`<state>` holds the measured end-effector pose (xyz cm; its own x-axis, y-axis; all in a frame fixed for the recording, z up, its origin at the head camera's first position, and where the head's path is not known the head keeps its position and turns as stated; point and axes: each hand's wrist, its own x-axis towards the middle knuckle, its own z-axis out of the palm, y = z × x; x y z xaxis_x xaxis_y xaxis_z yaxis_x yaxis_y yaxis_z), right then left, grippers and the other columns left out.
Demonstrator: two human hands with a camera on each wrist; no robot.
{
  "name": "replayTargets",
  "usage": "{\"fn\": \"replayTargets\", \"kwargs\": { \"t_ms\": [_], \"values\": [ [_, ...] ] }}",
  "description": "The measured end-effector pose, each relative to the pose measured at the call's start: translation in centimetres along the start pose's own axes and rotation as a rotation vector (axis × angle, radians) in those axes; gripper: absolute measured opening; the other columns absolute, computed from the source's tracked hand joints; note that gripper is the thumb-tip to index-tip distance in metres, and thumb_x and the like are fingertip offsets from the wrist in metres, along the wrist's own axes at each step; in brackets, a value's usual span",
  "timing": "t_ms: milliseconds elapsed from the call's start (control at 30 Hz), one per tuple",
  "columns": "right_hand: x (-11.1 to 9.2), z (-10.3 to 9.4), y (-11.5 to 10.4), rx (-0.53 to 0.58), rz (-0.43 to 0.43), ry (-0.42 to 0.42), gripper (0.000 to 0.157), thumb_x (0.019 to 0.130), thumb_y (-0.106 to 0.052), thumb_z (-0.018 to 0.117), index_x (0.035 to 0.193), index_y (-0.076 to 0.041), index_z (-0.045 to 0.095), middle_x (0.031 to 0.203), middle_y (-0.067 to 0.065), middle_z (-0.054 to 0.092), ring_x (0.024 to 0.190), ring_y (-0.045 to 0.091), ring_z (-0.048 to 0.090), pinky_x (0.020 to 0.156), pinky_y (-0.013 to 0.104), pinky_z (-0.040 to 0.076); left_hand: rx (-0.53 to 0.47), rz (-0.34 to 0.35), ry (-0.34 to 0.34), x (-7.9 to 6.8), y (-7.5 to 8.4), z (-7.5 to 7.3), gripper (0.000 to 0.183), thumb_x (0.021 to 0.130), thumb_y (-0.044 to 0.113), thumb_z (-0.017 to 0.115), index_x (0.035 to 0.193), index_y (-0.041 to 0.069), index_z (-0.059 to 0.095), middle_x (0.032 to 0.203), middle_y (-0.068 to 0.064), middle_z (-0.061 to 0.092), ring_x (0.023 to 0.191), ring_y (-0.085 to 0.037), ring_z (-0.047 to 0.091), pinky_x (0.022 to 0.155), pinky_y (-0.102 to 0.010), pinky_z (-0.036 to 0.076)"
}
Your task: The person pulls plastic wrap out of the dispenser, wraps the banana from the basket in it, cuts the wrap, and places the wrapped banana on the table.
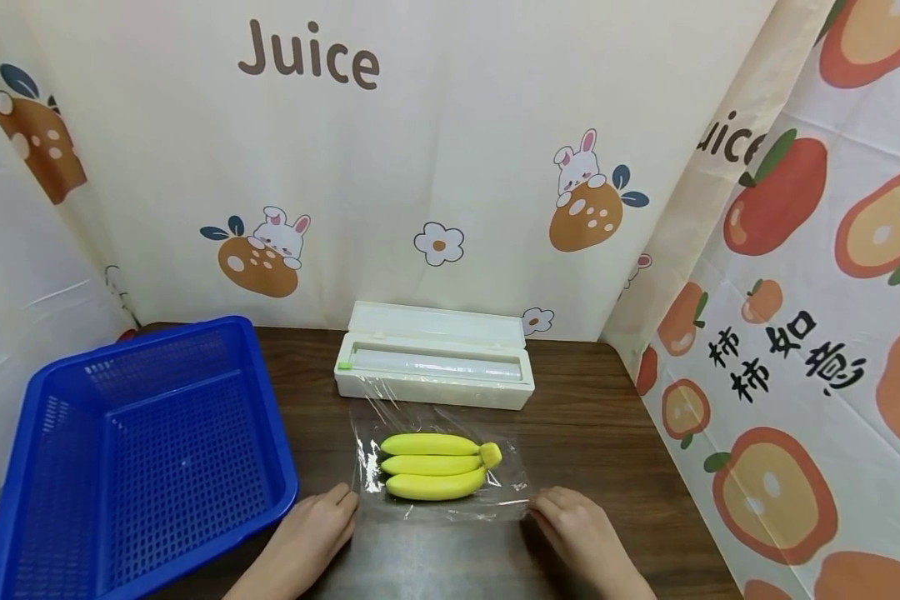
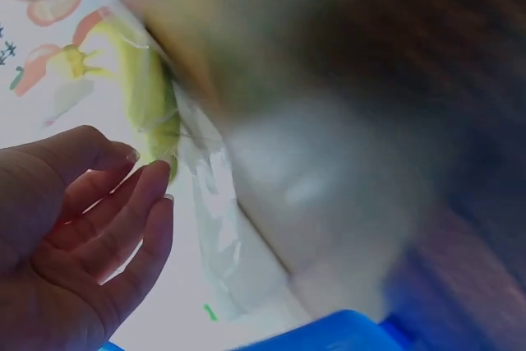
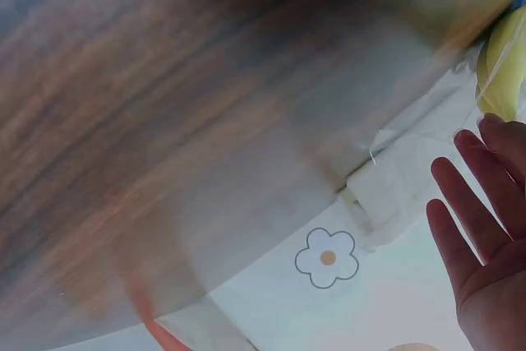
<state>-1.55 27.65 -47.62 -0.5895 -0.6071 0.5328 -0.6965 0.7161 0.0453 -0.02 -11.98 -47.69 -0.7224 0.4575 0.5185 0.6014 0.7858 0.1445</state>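
Observation:
A bunch of three yellow bananas [image 1: 433,465] lies mid-table with its stem to the right. Clear plastic wrap [image 1: 506,492] spreads around the bunch and runs back to a roll in a white dispenser box [image 1: 435,393], whose lid stands up. My left hand [image 1: 321,521] pinches the wrap's near left corner between thumb and fingertips; the left wrist view shows this hand [image 2: 99,219] beside the bananas [image 2: 144,92]. At the near right corner, my right hand [image 1: 576,525] pinches the wrap. Its outer fingers are spread in the right wrist view, where the hand [image 3: 493,228] is partly cut off.
A large blue plastic basket [image 1: 258,417] stands at the left, close to my left forearm. Printed cloth [image 1: 435,167] hangs behind the dark wooden table [image 1: 592,417], with more cloth along both sides. A small green piece [image 1: 344,365] sits on the box's left end.

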Motion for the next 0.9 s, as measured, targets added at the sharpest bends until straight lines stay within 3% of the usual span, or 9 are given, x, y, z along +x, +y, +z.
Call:
{"fn": "replayTargets", "kwargs": {
  "t_ms": [133,267,367,500,633,733,900],
  "values": [
    [0.4,-0.1,0.2,-0.023,0.015,0.002,0.009,0.089,-0.017,0.084,0.092,-0.013,0.077,0.089,0.001,0.078,0.083,0.016,0.074,0.074,0.035,0.062,0.019,-0.015,-0.001,1.2,0.5,-0.3,0.033,0.078,0.001,0.082,0.074,0.014,0.053,0.071,0.005,0.045,0.052,-0.011,0.044,0.049,-0.029,0.040],
    [0.8,-0.2,0.2,-0.027,0.034,-0.008,0.029,0.071,-0.010,0.094,0.095,-0.013,0.077,0.090,0.000,0.078,0.084,0.016,0.075,0.074,0.035,0.062,0.032,-0.022,-0.012,2.4,0.8,-0.9,0.034,0.079,-0.001,0.083,0.073,0.012,0.052,0.070,0.003,0.046,0.050,-0.012,0.044,0.048,-0.029,0.040],
    [1.2,-0.2,0.2,-0.011,0.042,-0.003,0.034,0.067,-0.008,0.096,0.095,-0.013,0.077,0.090,0.000,0.078,0.084,0.016,0.074,0.073,0.035,0.062,0.028,-0.036,-0.041,3.2,0.9,-1.3,0.032,0.080,-0.003,0.083,0.074,0.011,0.054,0.071,0.002,0.047,0.050,-0.011,0.043,0.048,-0.029,0.041],
    [1.5,-0.2,0.4,0.023,0.036,0.024,0.025,0.076,-0.010,0.092,0.096,-0.011,0.076,0.090,-0.001,0.078,0.082,0.015,0.074,0.072,0.034,0.062,0.020,-0.056,-0.074,4.1,0.8,-1.6,0.026,0.081,-0.004,0.082,0.078,0.008,0.059,0.073,0.000,0.049,0.052,-0.010,0.043,0.047,-0.029,0.042],
    [1.9,0.1,0.7,0.061,0.027,0.063,0.006,0.098,-0.017,0.075,0.097,-0.011,0.075,0.090,-0.002,0.076,0.079,0.013,0.072,0.069,0.031,0.059,0.013,-0.052,-0.038,4.9,0.6,-1.5,0.029,0.082,-0.006,0.081,0.077,0.007,0.056,0.073,-0.001,0.048,0.051,-0.010,0.042,0.045,-0.028,0.042],
    [2.4,0.3,0.9,0.074,0.022,0.100,0.027,0.111,-0.025,0.056,0.097,-0.010,0.074,0.089,-0.003,0.075,0.078,0.013,0.071,0.067,0.030,0.058,0.001,-0.063,-0.007,5.4,0.5,-1.3,0.033,0.082,-0.008,0.080,0.074,0.007,0.052,0.072,-0.001,0.046,0.051,-0.009,0.039,0.044,-0.026,0.041],
    [3.4,0.5,1.1,0.071,0.009,0.173,0.045,0.116,-0.032,0.040,0.099,-0.007,0.074,0.094,0.001,0.077,0.080,0.017,0.074,0.067,0.033,0.060,-0.030,-0.106,-0.006,6.3,0.4,-1.1,0.031,0.086,-0.007,0.079,0.077,0.007,0.053,0.075,-0.001,0.046,0.054,-0.009,0.036,0.045,-0.026,0.040]
  ]
}}
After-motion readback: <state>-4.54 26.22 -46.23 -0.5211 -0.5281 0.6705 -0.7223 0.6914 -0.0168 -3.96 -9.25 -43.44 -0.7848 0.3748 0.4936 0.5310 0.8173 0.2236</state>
